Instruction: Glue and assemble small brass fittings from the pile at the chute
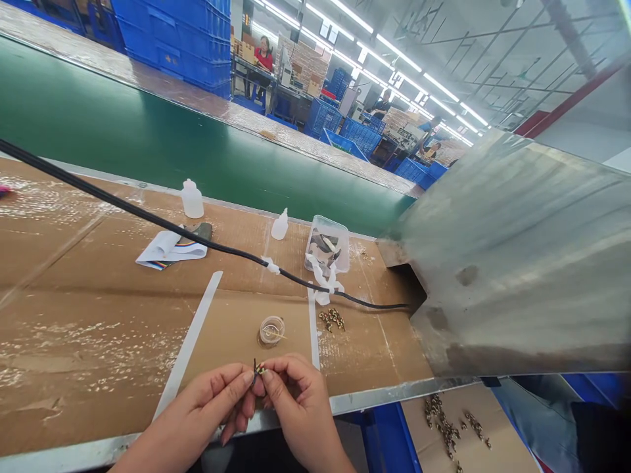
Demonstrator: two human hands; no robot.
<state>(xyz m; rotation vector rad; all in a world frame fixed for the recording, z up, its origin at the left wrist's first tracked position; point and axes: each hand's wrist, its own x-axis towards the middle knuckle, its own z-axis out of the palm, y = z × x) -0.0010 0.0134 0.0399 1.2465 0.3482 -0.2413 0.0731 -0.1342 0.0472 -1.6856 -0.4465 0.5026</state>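
Above the front edge of the table, my left hand and my right hand meet fingertip to fingertip. Between the left thumb and finger is pinched a thin dark piece, pointing upward. My right thumb and forefinger close on a small black-and-yellow part touching it; fingers partly hide both, so their exact kind is unclear. Just beyond the hands stands a small round clear cup with a thin stick leaning in it. A pile of small dark-and-brass parts lies to the right.
A black cable crosses over the cardboard-covered table. Behind it stand two white bottles, a folded cloth and a clear plastic box. A metal housing blocks the right; more parts lie below it. Beyond runs a green conveyor.
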